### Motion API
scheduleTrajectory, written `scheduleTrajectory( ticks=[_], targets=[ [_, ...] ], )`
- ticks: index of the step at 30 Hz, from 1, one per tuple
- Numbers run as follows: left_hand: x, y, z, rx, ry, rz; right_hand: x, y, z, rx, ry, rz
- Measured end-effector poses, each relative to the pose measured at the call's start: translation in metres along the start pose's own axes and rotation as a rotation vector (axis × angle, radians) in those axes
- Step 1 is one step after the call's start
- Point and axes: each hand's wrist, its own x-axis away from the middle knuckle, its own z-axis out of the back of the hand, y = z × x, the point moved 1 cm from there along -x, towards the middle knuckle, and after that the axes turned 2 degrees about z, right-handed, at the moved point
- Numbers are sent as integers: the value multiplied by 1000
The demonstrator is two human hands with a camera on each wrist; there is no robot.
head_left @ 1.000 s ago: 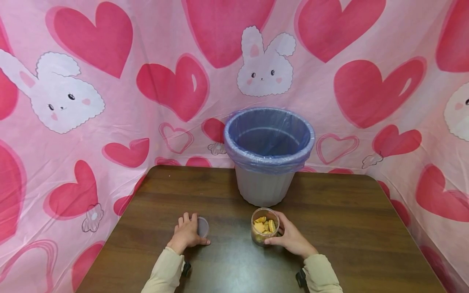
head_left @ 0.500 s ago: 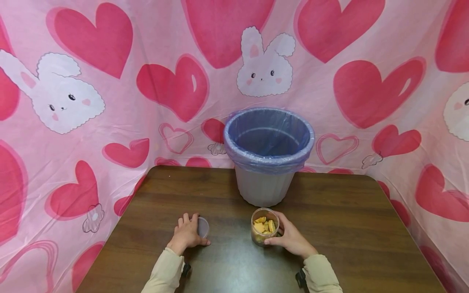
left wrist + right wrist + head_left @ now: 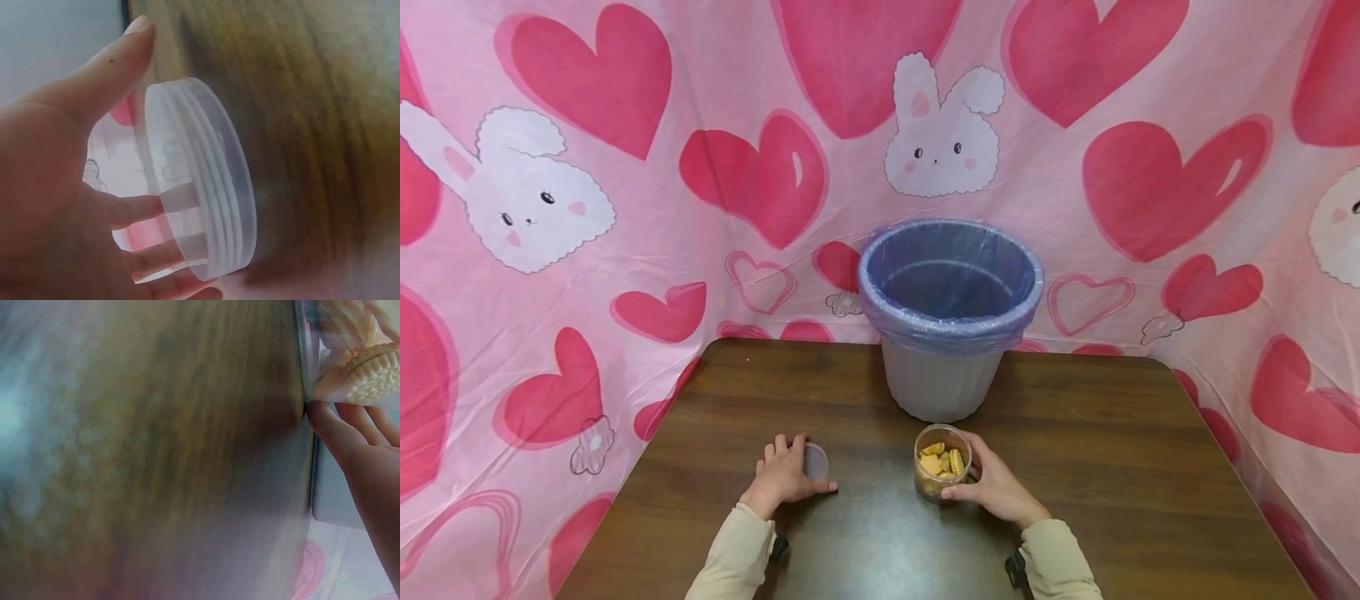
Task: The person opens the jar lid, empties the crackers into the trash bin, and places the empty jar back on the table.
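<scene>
A round, translucent screw lid (image 3: 817,462) lies on the table in the head view. My left hand (image 3: 781,475) is spread beside it, and in the left wrist view the thumb (image 3: 122,59) stands apart from the threaded lid (image 3: 228,187) while the other fingers reach past its far side. To the right, my right hand (image 3: 996,487) holds a clear jar (image 3: 928,489) by its side, thumb in front and fingers behind. Yellow biscuits (image 3: 942,461) fill the lidless jar, which stands upright. A ridged biscuit (image 3: 375,372) shows through the wall in the right wrist view.
Just behind the jar stands a white bin (image 3: 940,387) lined with a blue plastic bag (image 3: 955,333). The dark wooden table (image 3: 1112,483) ends at a pink cloth backdrop (image 3: 850,192) printed with hearts and rabbits.
My left thumb has moved outward, a little to the right, away from the lid. The right hand and jar have not moved.
</scene>
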Motion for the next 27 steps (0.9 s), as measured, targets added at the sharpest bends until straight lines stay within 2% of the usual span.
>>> scheduleTrajectory(
  ticks=[9,13,16,21,27],
  targets=[
    [-5,-3,6,31,14,-14,0,0,0,3,0,-16],
    [-8,-2,9,74,50,-50,0,0,0,7,0,-14],
    [-12,0,12,111,101,-99,0,1,0,7,-2,-9],
    [-16,7,19,177,236,-179,-1,1,0,3,-7,0],
    [-19,15,34,224,380,-239,0,2,0,11,-8,-3]
  ],
)
